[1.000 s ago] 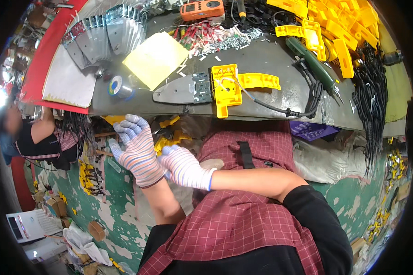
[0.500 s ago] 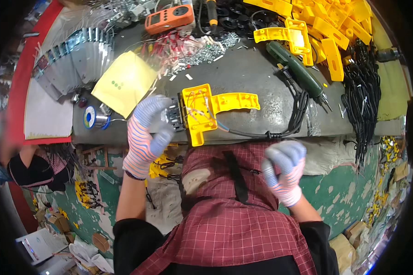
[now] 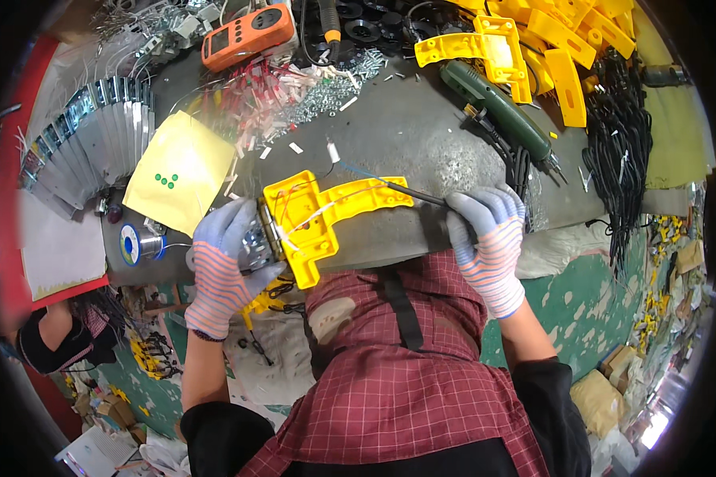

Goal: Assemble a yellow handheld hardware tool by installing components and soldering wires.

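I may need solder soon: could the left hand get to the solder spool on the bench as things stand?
Probably not at once: the left hand grips the yellow housing. The solder spool lies close beside it with nothing between, so once freed it likely could.

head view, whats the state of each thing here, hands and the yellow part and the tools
left hand: gloved, gripping the yellow housing's left end
right hand: gloved, holding a thin dark tool
yellow housing: open side up, wires showing, at the bench edge
thin dark tool: tip at the housing
green power tool: lying unheld
orange meter: lying unheld
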